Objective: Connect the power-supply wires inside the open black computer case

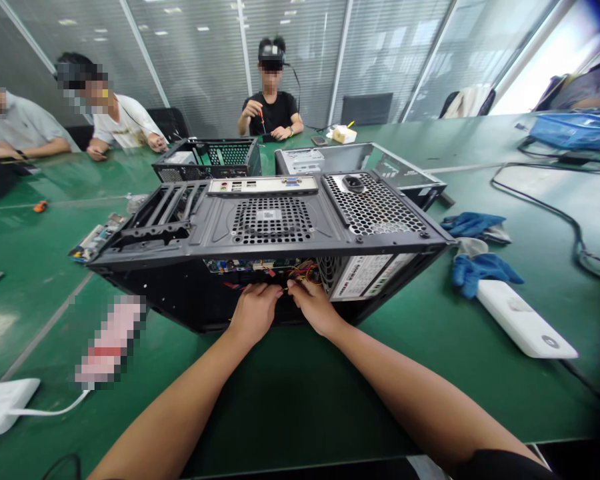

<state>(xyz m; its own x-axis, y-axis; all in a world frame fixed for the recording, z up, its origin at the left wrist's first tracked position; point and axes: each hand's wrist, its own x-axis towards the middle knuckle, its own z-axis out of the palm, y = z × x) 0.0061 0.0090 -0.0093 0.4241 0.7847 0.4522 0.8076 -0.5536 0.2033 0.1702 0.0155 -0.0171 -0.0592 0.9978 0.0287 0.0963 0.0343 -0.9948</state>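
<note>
A black computer case (260, 227) lies on its side on the green table (300, 387), its rear panel facing up and its open side toward me. Both my hands reach into the opening. My left hand (254, 310) and my right hand (314, 305) sit side by side with fingers curled in among red, yellow and black wires (300, 270) just left of the power supply (363, 273). The fingertips are hidden inside the case, so I cannot make out exactly what they pinch.
Two more open cases, one black (207, 159) and one grey (365, 163), stand behind. Blue gloves (480, 267) and a white power bank (525, 323) lie at the right, circuit boards (93, 240) at the left, a white device (3, 403) near left. Three people sit across the table.
</note>
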